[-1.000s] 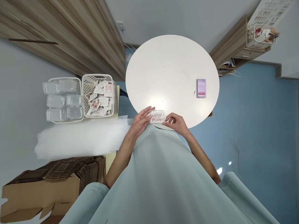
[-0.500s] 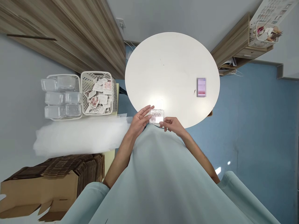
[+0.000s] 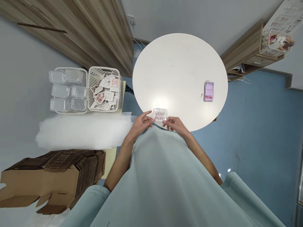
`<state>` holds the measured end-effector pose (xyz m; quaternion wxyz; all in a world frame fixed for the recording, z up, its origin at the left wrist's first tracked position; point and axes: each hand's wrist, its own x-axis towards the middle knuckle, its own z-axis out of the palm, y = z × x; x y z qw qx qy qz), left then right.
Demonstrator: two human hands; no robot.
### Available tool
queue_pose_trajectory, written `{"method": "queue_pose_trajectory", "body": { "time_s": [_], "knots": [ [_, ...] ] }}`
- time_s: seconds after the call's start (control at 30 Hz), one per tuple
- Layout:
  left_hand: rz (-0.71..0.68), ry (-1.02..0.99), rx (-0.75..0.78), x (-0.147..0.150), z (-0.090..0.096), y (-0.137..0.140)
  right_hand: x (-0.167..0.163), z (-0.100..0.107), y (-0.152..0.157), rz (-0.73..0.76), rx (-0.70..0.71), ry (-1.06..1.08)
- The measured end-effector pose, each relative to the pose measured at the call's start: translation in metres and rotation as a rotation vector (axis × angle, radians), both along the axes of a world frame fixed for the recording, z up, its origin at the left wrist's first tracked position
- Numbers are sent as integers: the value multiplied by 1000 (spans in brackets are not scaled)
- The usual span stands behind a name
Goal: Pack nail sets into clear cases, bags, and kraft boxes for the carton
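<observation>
A small clear plastic box (image 3: pixel 160 115) with several pinkish, nail-shaped pieces in rows is held at the near edge of the white table. My left hand (image 3: pixel 141 123) pinches its lower left corner between thumb and fingers, the index finger stretched out past it. At the lower right corner, my right hand (image 3: pixel 174 124) grips the same box with thumb and bent fingers. What exactly the pieces inside are is too small to tell for sure.
On the round white table (image 3: pixel 180 63) lies a blurred purple phone-like object (image 3: pixel 209 91). To the left are a basket (image 3: pixel 118 74) of printed cards, stacked clear containers (image 3: pixel 61 91), white sheets (image 3: pixel 82 130) and flattened cardboard boxes (image 3: pixel 40 183).
A white patch on the box's lower right is gone, and rows of pinkish pieces show across it. My left fingers have slid lower on the box. The camera view has shifted slightly.
</observation>
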<state>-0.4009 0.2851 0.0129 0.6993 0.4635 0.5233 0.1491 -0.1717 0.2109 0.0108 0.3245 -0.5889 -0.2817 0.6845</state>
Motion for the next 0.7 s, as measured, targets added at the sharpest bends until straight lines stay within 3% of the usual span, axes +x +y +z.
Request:
{"method": "queue_pose_trajectory", "body": {
  "time_s": [0.2, 0.37, 0.7],
  "knots": [
    [78, -9, -24, -12, -12, 4, -9, -8, 15, 54, -17, -1],
    [128, 48, -2, -21, -32, 10, -17, -33, 32, 100, -14, -29],
    [142, 267, -14, -18, -117, 40, -41, -110, 72, 194, -153, -266]
  ]
}}
